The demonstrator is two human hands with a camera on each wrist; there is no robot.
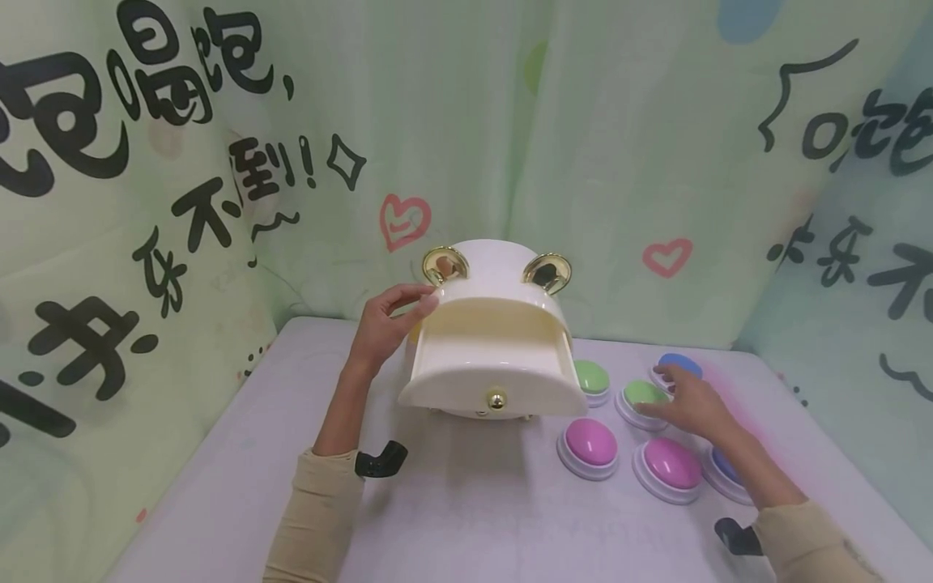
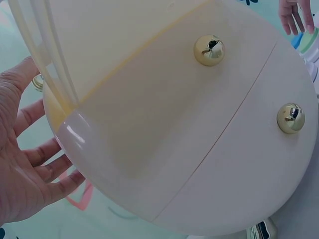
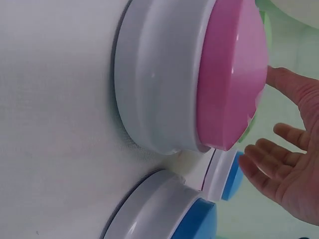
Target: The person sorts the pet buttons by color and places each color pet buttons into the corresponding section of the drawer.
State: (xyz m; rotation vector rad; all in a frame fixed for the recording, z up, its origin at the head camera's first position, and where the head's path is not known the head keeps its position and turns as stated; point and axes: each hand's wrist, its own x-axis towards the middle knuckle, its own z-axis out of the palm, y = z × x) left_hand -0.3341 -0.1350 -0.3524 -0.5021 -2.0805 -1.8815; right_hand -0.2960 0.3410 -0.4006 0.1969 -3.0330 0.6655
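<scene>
A cream, round-topped box (image 1: 499,271) with two gold ears stands mid-table. Its drawer (image 1: 446,390), with a gold knob, is pulled out toward me. My left hand (image 1: 389,324) touches the box's upper left side; in the left wrist view, that hand's (image 2: 22,164) fingers lie spread along the box's edge. Loosely bent, the fingers of my right hand (image 1: 694,407) hover over a green push button (image 1: 645,393) and reach toward a blue button (image 1: 685,363) behind it. From the right wrist view, nothing is in the right hand (image 3: 294,169).
Near the right hand are two pink buttons (image 1: 591,441) (image 1: 672,464), another green button (image 1: 592,376) beside the box, and a blue button (image 1: 725,465) partly under the right forearm. A printed curtain (image 1: 466,121) encloses the table (image 1: 466,518) at the back and sides.
</scene>
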